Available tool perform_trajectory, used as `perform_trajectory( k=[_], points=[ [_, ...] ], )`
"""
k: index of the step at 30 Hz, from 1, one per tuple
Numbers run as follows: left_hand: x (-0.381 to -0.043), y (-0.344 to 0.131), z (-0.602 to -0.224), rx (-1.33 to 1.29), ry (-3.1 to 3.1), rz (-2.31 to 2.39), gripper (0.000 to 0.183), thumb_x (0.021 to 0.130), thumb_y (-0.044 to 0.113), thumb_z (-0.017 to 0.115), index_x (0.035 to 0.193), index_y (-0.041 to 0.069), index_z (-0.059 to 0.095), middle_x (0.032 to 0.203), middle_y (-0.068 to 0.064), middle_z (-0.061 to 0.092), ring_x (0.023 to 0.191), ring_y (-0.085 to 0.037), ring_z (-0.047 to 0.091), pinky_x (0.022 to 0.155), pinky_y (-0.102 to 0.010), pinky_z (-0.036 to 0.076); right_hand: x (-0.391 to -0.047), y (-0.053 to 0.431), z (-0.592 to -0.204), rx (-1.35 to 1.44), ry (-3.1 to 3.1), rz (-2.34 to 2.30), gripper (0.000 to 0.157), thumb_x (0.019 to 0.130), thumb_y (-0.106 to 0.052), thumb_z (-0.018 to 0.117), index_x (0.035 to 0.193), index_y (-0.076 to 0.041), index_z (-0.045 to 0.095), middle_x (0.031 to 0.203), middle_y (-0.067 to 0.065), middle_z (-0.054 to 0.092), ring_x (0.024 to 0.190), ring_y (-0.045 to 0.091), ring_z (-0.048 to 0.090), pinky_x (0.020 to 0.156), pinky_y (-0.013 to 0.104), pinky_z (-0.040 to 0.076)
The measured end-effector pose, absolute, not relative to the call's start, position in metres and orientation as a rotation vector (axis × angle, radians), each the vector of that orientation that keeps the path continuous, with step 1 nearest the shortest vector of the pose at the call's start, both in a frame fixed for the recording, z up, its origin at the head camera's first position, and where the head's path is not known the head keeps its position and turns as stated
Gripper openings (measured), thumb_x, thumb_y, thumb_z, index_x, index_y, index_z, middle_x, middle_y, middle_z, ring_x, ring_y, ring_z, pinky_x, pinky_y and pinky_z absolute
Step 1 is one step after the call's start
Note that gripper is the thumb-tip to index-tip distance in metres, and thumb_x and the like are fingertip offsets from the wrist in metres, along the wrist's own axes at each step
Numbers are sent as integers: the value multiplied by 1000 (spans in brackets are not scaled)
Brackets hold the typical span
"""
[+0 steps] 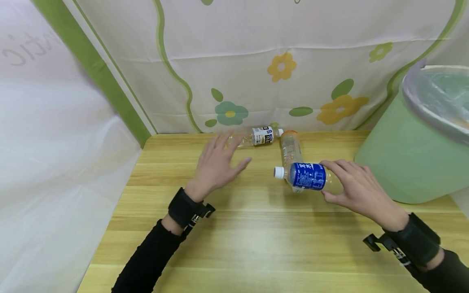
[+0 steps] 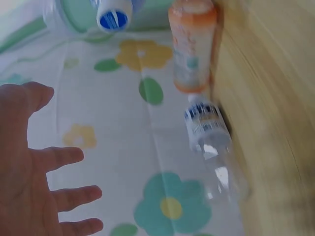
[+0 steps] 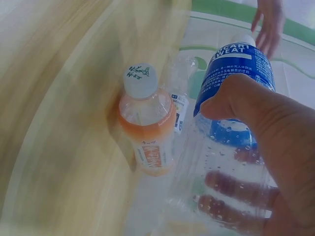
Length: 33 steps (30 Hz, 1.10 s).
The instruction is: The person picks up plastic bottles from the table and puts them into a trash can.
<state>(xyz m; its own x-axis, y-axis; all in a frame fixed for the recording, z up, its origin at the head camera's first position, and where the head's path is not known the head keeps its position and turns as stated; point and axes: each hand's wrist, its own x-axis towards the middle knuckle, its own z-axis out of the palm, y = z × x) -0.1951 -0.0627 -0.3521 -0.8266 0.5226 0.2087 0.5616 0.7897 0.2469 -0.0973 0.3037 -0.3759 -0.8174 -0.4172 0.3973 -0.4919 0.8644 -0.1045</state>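
Note:
My right hand (image 1: 357, 187) grips the bottom end of a clear plastic bottle (image 1: 309, 176) with a blue label and white cap, held sideways above the table. Through its wall in the right wrist view, fingers show behind it, with the thumb across the label's edge. My left hand (image 1: 216, 165) has its fingers spread and holds nothing. Near its fingertips in the head view lies a clear bottle (image 1: 262, 135) with a white label. An orange-banded bottle (image 3: 147, 130) lies on its side, partly covered by the held bottle in the head view.
A light green bin (image 1: 406, 158) with a plastic liner stands at the right. The wooden table (image 1: 234, 244) ends at the back against a white cloth (image 1: 242, 73) printed with flowers. More white sheeting (image 1: 62, 171) is along the left side.

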Motion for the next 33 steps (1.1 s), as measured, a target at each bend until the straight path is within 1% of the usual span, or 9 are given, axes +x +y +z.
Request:
perform_trajectory(
  k=[6,12,16,22,28,33],
  points=[
    [-203,-99,-371,-714,-2876,-533,72,102,63,43,161,23,34,164,-16,24,150,-42,11,118,-60,12,-97,304,-376,659,-2674,293,75,65,-27,91,131,-3,62,107,16,66,93,40,63,68,59,47],
    [-204,-116,-393,-650,-2934,-563,74,102,64,42,161,21,33,163,-18,24,150,-45,9,117,-63,12,-96,304,-376,641,-2683,293,76,65,-29,91,131,-3,63,103,14,66,87,37,63,67,56,47],
    [-203,-119,-410,-630,-2988,-520,74,102,64,41,161,19,34,163,-20,25,149,-47,11,117,-63,13,-96,303,-376,629,-2697,302,76,65,-28,91,131,-3,63,105,15,66,89,39,63,67,57,46],
    [-199,-118,-424,-615,-2999,-580,72,103,60,45,159,17,38,161,-21,28,148,-48,15,117,-63,14,-94,303,-378,620,-2727,309,77,66,-28,91,133,-4,62,112,17,67,96,44,63,70,60,45],
    [-199,-118,-427,-606,-2997,-624,71,103,60,45,160,17,37,162,-20,28,149,-47,14,117,-62,12,-95,304,-380,660,-2696,308,78,64,-27,91,133,-3,61,111,18,67,93,44,64,67,60,46],
    [-200,-118,-429,-611,-2999,-636,71,103,61,44,160,18,37,162,-20,27,149,-47,13,117,-64,12,-97,304,-381,690,-2673,292,79,63,-28,90,133,-4,61,109,18,66,90,44,64,65,59,46]
  ],
)
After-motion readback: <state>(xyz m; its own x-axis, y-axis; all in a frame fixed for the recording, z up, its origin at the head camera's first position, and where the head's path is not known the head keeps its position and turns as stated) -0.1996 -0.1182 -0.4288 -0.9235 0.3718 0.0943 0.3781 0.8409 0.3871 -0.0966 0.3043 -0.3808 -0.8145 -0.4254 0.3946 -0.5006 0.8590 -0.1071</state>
